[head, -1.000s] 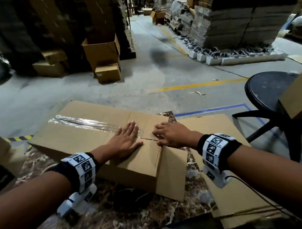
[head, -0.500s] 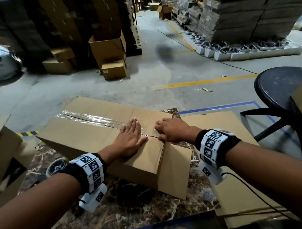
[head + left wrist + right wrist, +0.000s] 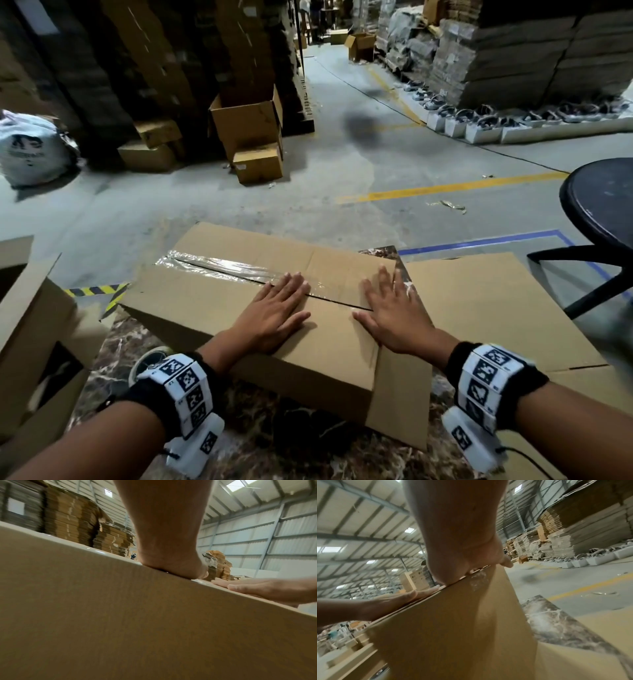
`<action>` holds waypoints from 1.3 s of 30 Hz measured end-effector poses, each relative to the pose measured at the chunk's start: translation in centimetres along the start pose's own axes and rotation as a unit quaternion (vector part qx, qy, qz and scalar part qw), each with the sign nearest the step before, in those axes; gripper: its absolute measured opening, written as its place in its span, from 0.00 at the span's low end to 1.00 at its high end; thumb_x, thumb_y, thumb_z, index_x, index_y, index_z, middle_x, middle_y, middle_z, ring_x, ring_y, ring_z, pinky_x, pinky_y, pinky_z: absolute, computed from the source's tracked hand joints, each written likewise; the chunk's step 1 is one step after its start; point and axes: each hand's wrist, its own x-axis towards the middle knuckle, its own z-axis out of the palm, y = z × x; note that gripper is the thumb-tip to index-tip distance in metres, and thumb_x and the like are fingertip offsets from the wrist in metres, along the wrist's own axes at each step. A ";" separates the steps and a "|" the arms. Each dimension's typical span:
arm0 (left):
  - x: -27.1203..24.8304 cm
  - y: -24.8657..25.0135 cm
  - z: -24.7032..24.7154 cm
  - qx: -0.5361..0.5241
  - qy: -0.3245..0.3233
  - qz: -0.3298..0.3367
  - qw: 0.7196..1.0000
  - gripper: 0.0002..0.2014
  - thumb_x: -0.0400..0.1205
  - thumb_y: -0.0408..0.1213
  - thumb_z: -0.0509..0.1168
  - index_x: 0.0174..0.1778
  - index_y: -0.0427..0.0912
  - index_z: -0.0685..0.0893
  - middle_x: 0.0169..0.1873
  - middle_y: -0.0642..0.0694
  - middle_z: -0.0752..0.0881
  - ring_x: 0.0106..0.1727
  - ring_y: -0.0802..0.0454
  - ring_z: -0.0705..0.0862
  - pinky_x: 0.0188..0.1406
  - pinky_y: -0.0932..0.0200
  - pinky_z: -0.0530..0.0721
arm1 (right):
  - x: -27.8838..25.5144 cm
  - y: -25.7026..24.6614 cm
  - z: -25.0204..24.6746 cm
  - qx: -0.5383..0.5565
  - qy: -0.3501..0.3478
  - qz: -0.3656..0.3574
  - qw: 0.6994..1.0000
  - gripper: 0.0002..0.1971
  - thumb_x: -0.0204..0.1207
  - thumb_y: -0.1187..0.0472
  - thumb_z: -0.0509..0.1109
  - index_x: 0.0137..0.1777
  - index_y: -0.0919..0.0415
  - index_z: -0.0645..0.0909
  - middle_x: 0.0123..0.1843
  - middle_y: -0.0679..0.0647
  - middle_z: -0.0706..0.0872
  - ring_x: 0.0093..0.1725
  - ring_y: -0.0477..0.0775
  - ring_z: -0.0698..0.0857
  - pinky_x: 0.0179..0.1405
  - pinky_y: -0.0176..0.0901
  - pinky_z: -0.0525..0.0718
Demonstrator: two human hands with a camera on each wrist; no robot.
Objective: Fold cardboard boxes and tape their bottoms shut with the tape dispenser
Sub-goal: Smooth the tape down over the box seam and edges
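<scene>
One cardboard box (image 3: 212, 301) on the marbled bench (image 3: 274, 435), taped seam up, under both sets of fingers. Left hand (image 3: 274, 315) and right hand (image 3: 390, 315): two, flat, fingers straight, pressing glossy clear tape (image 3: 219, 265). Half a second ago the right fingers were curled at the seam; now spread. Flat cardboard sheet (image 3: 486, 301) beyond the right fingers.
</scene>
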 end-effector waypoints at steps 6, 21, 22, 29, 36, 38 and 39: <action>-1.3 -8.2 -2.0 -0.074 0.039 -0.189 0.978 0.49 0.75 0.76 0.31 0.87 0.48 0.51 0.87 0.46 0.45 0.87 0.49 0.40 0.84 0.43 0.43 | -1.4 -4.0 0.1 -0.012 0.083 0.047 0.995 0.41 0.78 0.30 0.41 0.87 0.51 0.51 0.88 0.61 0.34 0.86 0.65 0.33 0.83 0.66 0.41; -2.3 -23.6 -4.4 -0.154 0.075 -0.346 0.922 0.24 0.83 0.62 0.62 0.60 0.43 0.73 0.57 0.39 0.85 0.54 0.38 0.83 0.51 0.46 0.81 | 3.3 -10.5 -1.9 -0.142 -0.121 -0.032 0.982 0.59 0.72 0.42 0.76 0.84 0.40 0.28 0.87 0.54 0.28 0.86 0.65 0.35 0.78 0.78 0.51; -2.3 -23.3 -4.1 -0.147 0.078 -0.337 0.927 0.25 0.82 0.63 0.61 0.59 0.44 0.72 0.57 0.38 0.85 0.53 0.37 0.83 0.51 0.44 0.82 | 3.9 -9.6 -2.6 -0.138 -0.117 -0.011 0.983 0.57 0.73 0.47 0.75 0.84 0.39 0.30 0.87 0.53 0.30 0.87 0.64 0.37 0.78 0.77 0.54; -3.3 -15.6 -2.1 -0.142 0.102 -0.290 0.941 0.28 0.83 0.61 0.58 0.71 0.44 0.64 0.56 0.36 0.86 0.54 0.34 0.85 0.46 0.46 0.82 | 6.6 -7.9 -3.1 -0.062 0.001 0.177 0.982 0.45 0.79 0.64 0.66 0.86 0.41 0.41 0.88 0.58 0.44 0.85 0.71 0.46 0.76 0.81 0.59; -0.9 -17.4 -5.7 -0.096 0.151 -0.304 0.936 0.34 0.80 0.56 0.67 0.77 0.42 0.67 0.71 0.32 0.72 0.70 0.32 0.73 0.59 0.42 0.78 | 4.5 -14.5 -2.4 -0.002 -0.018 0.084 0.996 0.44 0.77 0.56 0.70 0.86 0.44 0.46 0.88 0.58 0.41 0.86 0.69 0.41 0.81 0.76 0.52; 0.9 -19.6 -5.8 -0.145 0.144 -0.300 0.932 0.37 0.81 0.55 0.68 0.81 0.41 0.63 0.78 0.33 0.66 0.76 0.32 0.67 0.68 0.40 0.74 | 3.2 -17.5 -1.3 -0.008 -0.036 0.032 0.999 0.43 0.79 0.54 0.67 0.86 0.43 0.44 0.89 0.57 0.38 0.86 0.67 0.38 0.80 0.76 0.48; 1.8 -20.4 -5.5 -0.188 0.124 -0.290 0.930 0.35 0.82 0.53 0.67 0.81 0.39 0.66 0.77 0.33 0.68 0.76 0.34 0.69 0.69 0.43 0.72 | 2.7 -18.6 -0.7 -0.022 -0.045 0.011 0.999 0.42 0.80 0.52 0.65 0.86 0.42 0.42 0.88 0.57 0.37 0.86 0.67 0.36 0.79 0.78 0.45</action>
